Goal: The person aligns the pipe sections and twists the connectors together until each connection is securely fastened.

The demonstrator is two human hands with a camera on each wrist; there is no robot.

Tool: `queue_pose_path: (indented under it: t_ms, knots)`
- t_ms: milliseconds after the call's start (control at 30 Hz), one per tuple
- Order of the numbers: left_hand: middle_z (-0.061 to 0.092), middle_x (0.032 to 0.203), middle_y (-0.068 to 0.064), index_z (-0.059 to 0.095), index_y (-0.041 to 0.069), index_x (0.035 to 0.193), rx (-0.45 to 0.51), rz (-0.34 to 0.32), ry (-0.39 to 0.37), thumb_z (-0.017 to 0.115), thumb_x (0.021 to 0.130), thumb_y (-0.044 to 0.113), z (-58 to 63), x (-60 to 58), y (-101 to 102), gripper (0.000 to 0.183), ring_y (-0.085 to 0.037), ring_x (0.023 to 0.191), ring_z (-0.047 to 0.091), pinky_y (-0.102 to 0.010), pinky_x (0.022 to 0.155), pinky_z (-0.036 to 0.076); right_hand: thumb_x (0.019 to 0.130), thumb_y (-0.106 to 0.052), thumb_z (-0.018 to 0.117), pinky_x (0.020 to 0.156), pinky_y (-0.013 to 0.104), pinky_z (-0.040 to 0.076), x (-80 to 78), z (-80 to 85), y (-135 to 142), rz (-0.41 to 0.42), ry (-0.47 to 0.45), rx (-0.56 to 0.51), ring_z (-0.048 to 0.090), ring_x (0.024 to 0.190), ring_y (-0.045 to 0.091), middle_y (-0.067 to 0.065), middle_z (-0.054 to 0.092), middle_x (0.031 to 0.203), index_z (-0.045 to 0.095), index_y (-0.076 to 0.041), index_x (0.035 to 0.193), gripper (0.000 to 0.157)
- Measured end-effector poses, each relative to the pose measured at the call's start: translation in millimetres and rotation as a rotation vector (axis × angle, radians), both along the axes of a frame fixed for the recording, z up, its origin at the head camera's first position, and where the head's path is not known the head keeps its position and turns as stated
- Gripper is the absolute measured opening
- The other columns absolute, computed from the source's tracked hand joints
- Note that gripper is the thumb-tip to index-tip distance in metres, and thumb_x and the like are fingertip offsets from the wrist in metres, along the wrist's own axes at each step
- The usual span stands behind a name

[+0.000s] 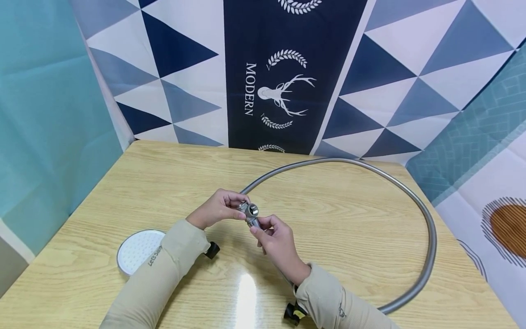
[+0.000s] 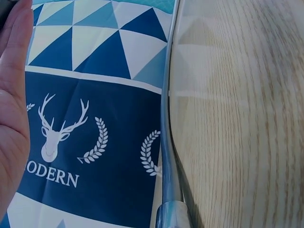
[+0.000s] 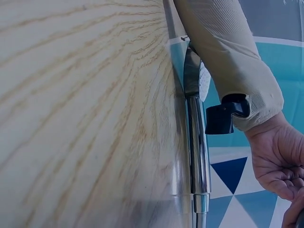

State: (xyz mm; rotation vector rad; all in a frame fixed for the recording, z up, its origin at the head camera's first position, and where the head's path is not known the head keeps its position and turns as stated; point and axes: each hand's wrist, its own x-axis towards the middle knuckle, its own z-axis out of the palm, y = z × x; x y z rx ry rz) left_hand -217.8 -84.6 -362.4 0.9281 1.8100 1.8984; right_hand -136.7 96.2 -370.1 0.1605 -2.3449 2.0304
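Near the middle of the table, my left hand point(image 1: 219, 209) pinches a chrome fitting point(image 1: 252, 210) with a round opening facing up. Thumb and fingers of my right hand point(image 1: 281, 246) grip a chrome hose end point(image 1: 255, 223) set against the fitting's lower side; whether it is threaded on cannot be seen. A grey metal shower hose point(image 1: 429, 228) loops around the right of the table and passes beneath my right forearm. The white-faced shower head point(image 1: 137, 250) lies partly under my left sleeve; its chrome handle point(image 3: 199, 147) shows in the right wrist view.
A wooden table point(image 1: 349, 242) carries everything. Behind it hangs a patterned cloth point(image 1: 271, 91) close to the back edge, with a teal cloth point(image 1: 45, 114) at the left. Black mounts point(image 1: 212, 250) sit at both wrists.
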Motion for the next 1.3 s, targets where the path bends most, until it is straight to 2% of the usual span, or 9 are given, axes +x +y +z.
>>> queue_pose_path:
  t_ms: [333,567,700,800,867,967,1100,1300]
  knots:
    - [0.070,0.086,0.005,0.053,-0.025,0.107,0.017,-0.004,-0.002,0.067,0.083,-0.009,-2.2,-1.8,-0.1,0.033,-0.007,0.080,0.064,-0.024,0.074,0.053,0.090,0.005,0.059,0.041,0.022,0.039,-1.6,-1.0,1.8,0.048,0.032,-0.021,0.049,0.049,0.013,0.011,0.056,0.068,0.061,0.013,0.100,0.013]
    - [0.070,0.086,0.005,0.053,-0.025,0.106,0.018,-0.011,-0.003,0.065,0.083,-0.012,-2.2,-2.6,0.2,0.029,-0.008,0.079,0.064,-0.025,0.074,0.053,0.094,0.005,0.052,0.041,0.022,0.039,-3.2,-2.0,4.1,0.073,0.032,0.004,0.050,0.048,0.016,0.020,0.058,0.068,0.061,0.015,0.103,0.017]
    - [0.070,0.086,0.005,0.052,-0.026,0.106,0.017,-0.016,-0.003,0.064,0.082,-0.013,-1.4,-2.6,1.1,0.030,-0.008,0.079,0.065,-0.025,0.074,0.053,0.098,0.001,0.047,0.041,0.022,0.040,-2.6,-1.2,4.9,0.078,0.011,-0.017,0.050,0.048,0.014,0.022,0.063,0.075,0.061,0.017,0.105,0.022]
    - [0.070,0.085,0.007,0.053,-0.026,0.107,0.002,-0.014,0.000,0.063,0.082,-0.014,-0.9,-2.8,1.6,0.029,-0.007,0.079,0.065,-0.025,0.074,0.053,0.100,-0.003,0.045,0.042,0.022,0.041,-2.6,-1.8,4.9,0.066,-0.024,-0.049,0.051,0.048,0.014,0.016,0.064,0.074,0.061,0.015,0.103,0.025]
    - [0.070,0.086,0.007,0.053,-0.025,0.107,-0.011,-0.009,0.000,0.064,0.083,-0.013,-1.0,-2.9,1.2,0.030,-0.007,0.079,0.065,-0.025,0.074,0.053,0.100,-0.005,0.047,0.042,0.022,0.041,-2.8,-2.8,3.7,0.055,-0.038,-0.064,0.050,0.049,0.013,0.012,0.062,0.073,0.061,0.014,0.103,0.024]
    - [0.070,0.088,0.005,0.054,-0.024,0.108,-0.035,-0.001,0.002,0.066,0.084,-0.008,-1.0,-2.8,0.3,0.031,-0.009,0.081,0.066,-0.026,0.075,0.053,0.093,-0.007,0.061,0.042,0.021,0.039,-2.7,-5.4,1.8,0.033,-0.038,-0.030,0.049,0.050,0.010,0.008,0.059,0.079,0.059,0.009,0.108,0.022]
    - [0.071,0.090,0.000,0.055,-0.022,0.109,-0.046,0.002,0.004,0.067,0.085,-0.004,0.1,-1.4,-1.0,0.032,-0.010,0.082,0.066,-0.026,0.075,0.053,0.081,-0.004,0.074,0.042,0.018,0.037,-2.1,-6.3,-0.5,0.010,-0.017,0.049,0.047,0.048,0.006,0.008,0.055,0.088,0.054,0.003,0.108,0.035]
    - [0.071,0.089,0.001,0.054,-0.024,0.108,-0.016,-0.013,-0.006,0.065,0.085,-0.009,-0.8,-1.8,-1.1,0.030,-0.009,0.080,0.065,-0.026,0.075,0.053,0.080,-0.003,0.075,0.042,0.020,0.037,-0.3,-2.3,-0.4,0.001,-0.040,0.015,0.047,0.048,0.010,0.004,0.060,0.072,0.056,0.004,0.099,0.027]
